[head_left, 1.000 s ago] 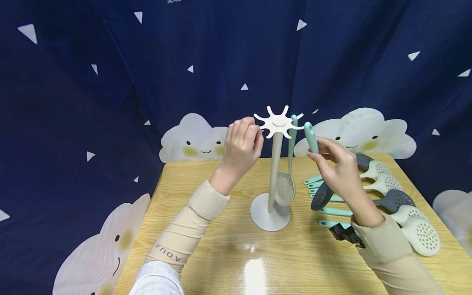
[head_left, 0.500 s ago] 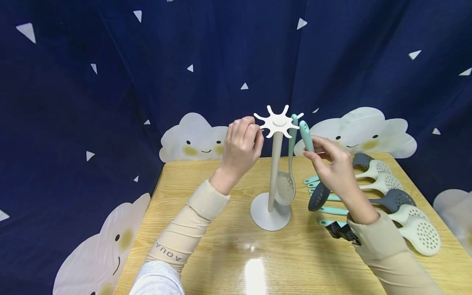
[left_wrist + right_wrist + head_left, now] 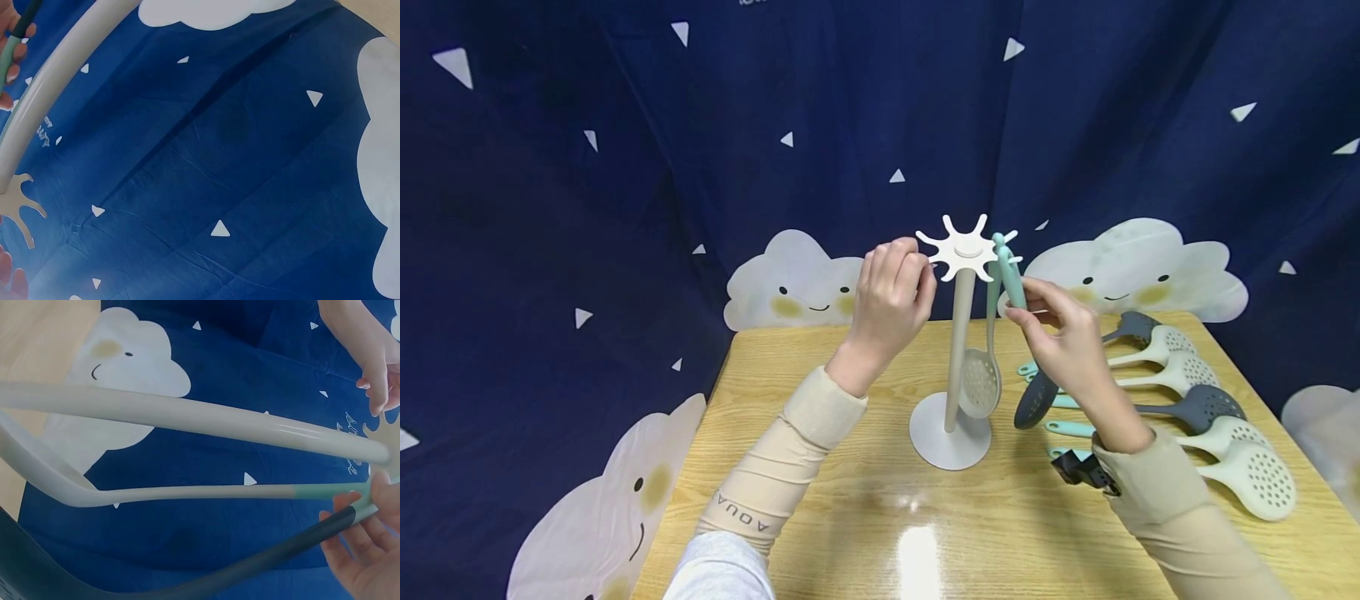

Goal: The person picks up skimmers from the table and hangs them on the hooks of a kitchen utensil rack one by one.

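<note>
A white utensil rack (image 3: 958,350) with a ring of hooks on top stands on the table. My left hand (image 3: 891,287) pinches a hook on its left side; the fingers partly hide that hook. A pale skimmer (image 3: 980,385) with a mint handle hangs on the rack's right side. My right hand (image 3: 1063,329) pinches the mint handle of a dark grey slotted spoon (image 3: 1036,402), its head hanging down. The handle's top overlaps a right-hand hook; whether the hook passes through its hole I cannot tell. In the right wrist view, the spoon's dark shaft (image 3: 269,556) slants below the skimmer.
Several more skimmers and turners lie in a row on the table's right, such as a white skimmer (image 3: 1258,479) and a dark grey skimmer (image 3: 1206,408). The wooden table (image 3: 850,517) ends at a blue curtain (image 3: 850,125) behind it.
My right hand has moved left with the slotted spoon, bringing the handle's top from beside the rack to overlap a right-hand hook. My left hand has stayed in place.
</note>
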Motion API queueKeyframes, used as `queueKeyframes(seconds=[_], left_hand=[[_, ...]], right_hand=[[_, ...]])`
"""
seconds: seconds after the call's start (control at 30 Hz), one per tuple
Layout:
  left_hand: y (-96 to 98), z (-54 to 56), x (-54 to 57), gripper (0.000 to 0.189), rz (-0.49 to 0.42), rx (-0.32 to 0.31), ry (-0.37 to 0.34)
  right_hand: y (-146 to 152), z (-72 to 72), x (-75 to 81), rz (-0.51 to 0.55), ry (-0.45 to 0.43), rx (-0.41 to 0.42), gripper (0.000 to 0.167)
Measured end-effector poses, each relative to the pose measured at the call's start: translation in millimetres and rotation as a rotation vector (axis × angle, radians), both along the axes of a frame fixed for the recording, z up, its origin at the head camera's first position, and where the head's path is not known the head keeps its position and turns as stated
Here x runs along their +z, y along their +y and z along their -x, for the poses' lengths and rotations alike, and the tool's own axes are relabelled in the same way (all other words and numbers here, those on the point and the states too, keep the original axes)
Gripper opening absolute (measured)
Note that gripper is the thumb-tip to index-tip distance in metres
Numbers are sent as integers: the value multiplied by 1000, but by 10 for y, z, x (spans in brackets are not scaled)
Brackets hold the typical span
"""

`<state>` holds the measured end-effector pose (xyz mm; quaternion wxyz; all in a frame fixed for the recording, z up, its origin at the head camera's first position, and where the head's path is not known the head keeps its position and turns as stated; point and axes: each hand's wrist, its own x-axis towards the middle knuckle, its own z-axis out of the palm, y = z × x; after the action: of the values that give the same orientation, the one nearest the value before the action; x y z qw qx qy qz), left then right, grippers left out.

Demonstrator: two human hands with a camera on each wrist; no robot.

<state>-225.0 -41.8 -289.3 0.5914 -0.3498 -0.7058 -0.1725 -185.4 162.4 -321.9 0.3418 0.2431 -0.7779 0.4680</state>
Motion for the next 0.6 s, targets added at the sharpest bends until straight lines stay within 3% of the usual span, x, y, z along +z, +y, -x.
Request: queueKeyframes(seconds=[0.6], left_hand=[[3, 1, -2, 7, -7, -3, 3]], right_hand=[[-109, 25, -102, 37, -48, -26, 30]])
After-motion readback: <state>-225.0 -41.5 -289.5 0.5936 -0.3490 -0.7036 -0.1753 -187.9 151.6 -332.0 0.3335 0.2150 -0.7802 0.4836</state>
